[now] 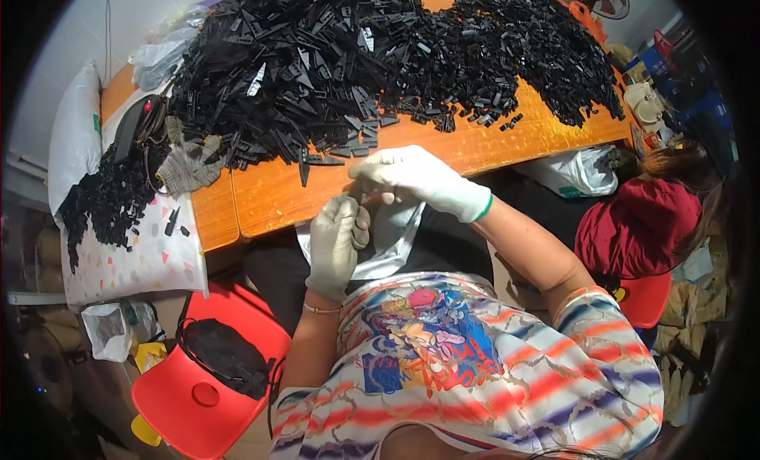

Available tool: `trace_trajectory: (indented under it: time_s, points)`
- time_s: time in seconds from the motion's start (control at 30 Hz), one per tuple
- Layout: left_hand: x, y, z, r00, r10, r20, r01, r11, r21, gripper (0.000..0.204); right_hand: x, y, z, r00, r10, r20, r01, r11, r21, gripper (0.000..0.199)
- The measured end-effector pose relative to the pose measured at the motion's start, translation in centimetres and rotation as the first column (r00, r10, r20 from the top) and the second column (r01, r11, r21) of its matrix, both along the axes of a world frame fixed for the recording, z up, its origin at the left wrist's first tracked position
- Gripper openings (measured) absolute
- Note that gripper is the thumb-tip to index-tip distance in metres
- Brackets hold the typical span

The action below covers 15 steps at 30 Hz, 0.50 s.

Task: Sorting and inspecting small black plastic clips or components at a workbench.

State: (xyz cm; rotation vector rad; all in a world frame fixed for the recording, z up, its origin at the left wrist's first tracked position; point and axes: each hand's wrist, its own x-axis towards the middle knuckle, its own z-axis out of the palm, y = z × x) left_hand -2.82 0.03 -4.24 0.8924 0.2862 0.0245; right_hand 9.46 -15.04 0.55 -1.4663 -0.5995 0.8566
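Two hands in white knit work gloves meet over a worker's lap at the front of an orange-brown wooden table (277, 199), as I watch from a distance. The left hand (340, 230) is upright with its fingers curled in; the right hand (408, 175) reaches across above it, fingertips bent downward. Whether either pinches a part I cannot tell, for the gloves hide the gap. The heap of flat, black, plastic-looking pieces (317, 88) covers the table's back, and a slim, pointed black piece (303, 171) lies near its front edge, just beyond the gloves. I judge such pieces light, stiff and rather slick, the thin tips likeliest to snap; I would grip one by its broader end, across the flat faces. Overlapping neighbours crowd most of the heap, while this one lies at its fringe. A grey knitted glove (190, 165) rests to the left, beside a smaller mound of black bits (107, 203) on a pale patterned cloth (150, 270); a person in a maroon top (641, 226) sits at right.
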Motion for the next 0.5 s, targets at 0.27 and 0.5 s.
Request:
trace_trajectory:
  time_s: [0.27,0.5]
  points:
    - [-1.9,-1.3,-0.5,0.996,-0.090,-0.003,0.089,0.994,-0.060,0.021,-3.7,1.4,-2.0,0.949,-0.126,0.291,0.197,0.953,-0.229,0.025]
    - [-3.8,0.9,-2.6,0.983,-0.039,-0.179,0.144,0.763,0.630,0.027,-2.0,-1.4,-2.7,0.800,0.043,0.599,0.179,0.935,-0.307,0.031]
